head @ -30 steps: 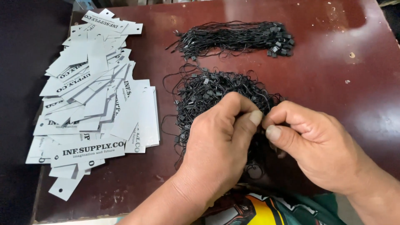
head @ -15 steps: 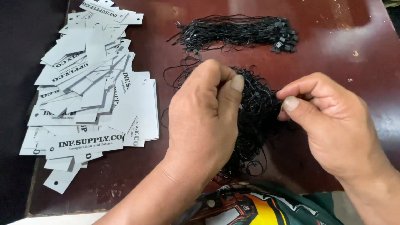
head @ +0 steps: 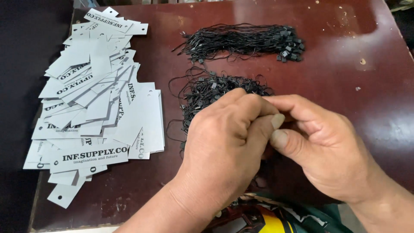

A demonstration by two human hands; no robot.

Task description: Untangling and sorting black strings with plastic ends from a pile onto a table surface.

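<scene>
At 9 o'clock a heap of grey paper tags [head: 97,99] lies on the brown table [head: 345,77]; at 12 o'clock sits 1 tidy bundle of black cords [head: 243,41]. Centre, the left hand [head: 224,146] and right hand [head: 323,146] meet, fingertips pinched narrow over the loose tangle of black string loops [head: 207,88], though any strand held is hidden. These loops look light, limp and snag-prone, best taken by 1 small plastic lock.

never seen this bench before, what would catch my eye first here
First the two hands, left hand and right hand, fingertips pinched together over a loose tangle of black string loops at the middle of the dark red table. Next, the sprawling heap of pale grey card tags on the left, and a tidier bundle of black strings at the far edge.
</scene>
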